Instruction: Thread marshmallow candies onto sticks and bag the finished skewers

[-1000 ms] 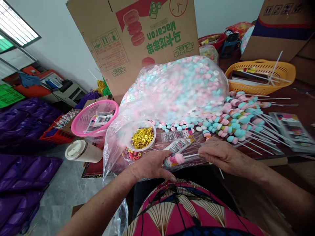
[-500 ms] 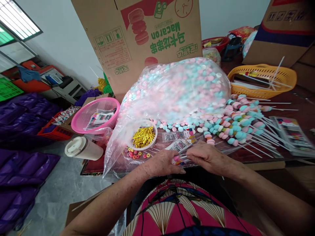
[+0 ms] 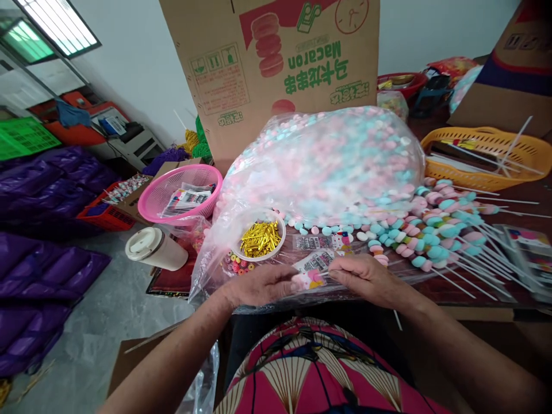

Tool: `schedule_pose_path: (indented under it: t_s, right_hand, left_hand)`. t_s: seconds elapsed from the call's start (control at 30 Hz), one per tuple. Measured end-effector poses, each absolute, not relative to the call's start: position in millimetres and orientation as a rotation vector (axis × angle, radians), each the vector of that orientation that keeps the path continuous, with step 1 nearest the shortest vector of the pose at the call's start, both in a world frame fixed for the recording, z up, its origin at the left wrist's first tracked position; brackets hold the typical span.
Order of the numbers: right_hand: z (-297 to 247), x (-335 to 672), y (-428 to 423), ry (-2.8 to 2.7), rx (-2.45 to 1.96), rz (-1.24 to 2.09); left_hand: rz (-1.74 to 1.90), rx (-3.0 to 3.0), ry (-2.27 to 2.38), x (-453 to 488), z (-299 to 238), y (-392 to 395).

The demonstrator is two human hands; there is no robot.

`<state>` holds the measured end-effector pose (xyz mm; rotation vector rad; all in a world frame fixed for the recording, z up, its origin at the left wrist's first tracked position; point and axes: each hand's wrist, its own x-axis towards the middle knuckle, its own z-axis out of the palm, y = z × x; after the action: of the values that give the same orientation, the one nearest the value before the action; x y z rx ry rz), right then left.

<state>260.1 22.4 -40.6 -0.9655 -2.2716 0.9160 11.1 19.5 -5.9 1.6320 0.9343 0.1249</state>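
My left hand (image 3: 259, 286) and my right hand (image 3: 364, 278) meet at the table's near edge, both pinched on a small clear packet holding a pink candy skewer (image 3: 310, 280). Just beyond my fingers lie printed labels (image 3: 317, 261). A white bowl of gold twist ties (image 3: 261, 238) sits to the left, with colourful ring candies (image 3: 237, 265) beside it. A big clear bag of pink and blue marshmallows (image 3: 332, 161) fills the middle. Several finished marshmallow skewers (image 3: 431, 230) are piled at the right.
A pink basket (image 3: 181, 192) with labels and a lidded cup (image 3: 155, 248) stand at the left. A yellow basket (image 3: 487, 158) with sticks sits far right. A large Macaron carton (image 3: 280, 63) stands behind. Purple bags (image 3: 47, 241) cover the floor on the left.
My hands have come together; the skewer's stick that showed between them is now hidden, and the candy sits in the packet. The camera has shifted left, so everything appears further right.
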Motion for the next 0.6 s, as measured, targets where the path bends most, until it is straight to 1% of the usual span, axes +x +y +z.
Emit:
schedule_pose_path:
  t_s: [0.1, 0.2, 0.3, 0.4, 0.43, 0.53, 0.57, 0.6]
  right_hand:
    - [-38.4, 248.5, 26.2, -2.282, -0.968, 0.797]
    - [-38.8, 232.0, 30.6, -2.301, -0.981, 0.658]
    - [-38.4, 219.9, 33.7, -2.234, -1.012, 0.721]
    - [-40.4, 210.9, 30.7, -1.9, -1.175, 0.874]
    - [-42.7, 206.9, 27.6, -1.815, -1.206, 0.985]
    - [-54.4, 189.0, 13.3, -1.744, -1.168, 1.505]
    - [-58.7, 181.8, 7.9, -1.734, -1.153, 1.623]
    - [-62.4, 174.9, 2.7, -1.727, -1.152, 1.661]
  left_hand:
    - [0.093, 1.421, 0.968, 9.3, -15.1, 7.2]
    - [0.197, 1.293, 1.097, 12.8, -24.8, -3.5]
    - [0.274, 1.199, 1.19, 11.7, -26.0, -9.5]
    - [0.395, 1.085, 1.285, 8.2, -23.7, -12.6]
    - [0.454, 1.082, 1.307, 7.6, -23.5, -13.4]
    - [0.604, 1.251, 1.329, 7.5, -26.6, -16.6]
    - [0.631, 1.313, 1.334, 7.5, -28.9, -18.0]
    - [0.646, 1.343, 1.334, 7.2, -31.7, -19.5]
